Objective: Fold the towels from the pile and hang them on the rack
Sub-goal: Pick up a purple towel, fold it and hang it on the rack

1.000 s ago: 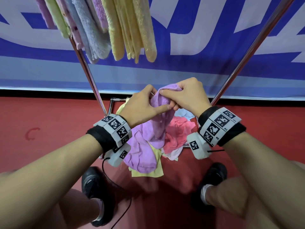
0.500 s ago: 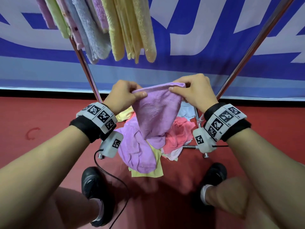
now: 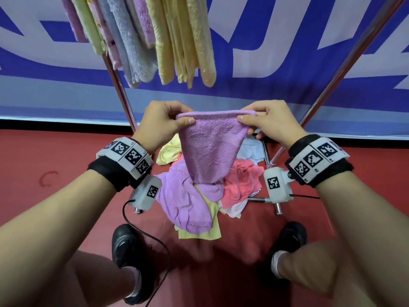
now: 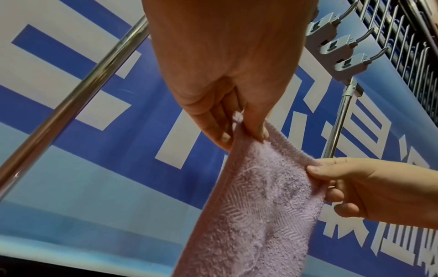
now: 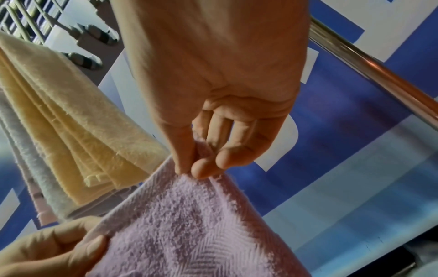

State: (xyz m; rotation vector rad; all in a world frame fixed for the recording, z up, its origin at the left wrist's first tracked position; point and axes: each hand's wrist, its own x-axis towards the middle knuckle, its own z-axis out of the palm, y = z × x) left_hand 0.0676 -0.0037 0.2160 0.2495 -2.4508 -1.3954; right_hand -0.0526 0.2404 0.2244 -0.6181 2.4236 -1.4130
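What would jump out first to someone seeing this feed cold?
The purple towel stretched at centre frame, its top edge pinched at one end by the left hand and at the other by the right hand. Below it, the pile of purple, pink and yellow towels lies on the red floor. Folded yellow and grey towels hang at top.

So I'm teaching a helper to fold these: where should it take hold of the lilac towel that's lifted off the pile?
Best at the two top corners of the lilac towel, each grip coming in from its own side, as the left hand and right hand pinch it now. The hemmed top edge stretches straight between them and the rest hangs free above the pile.
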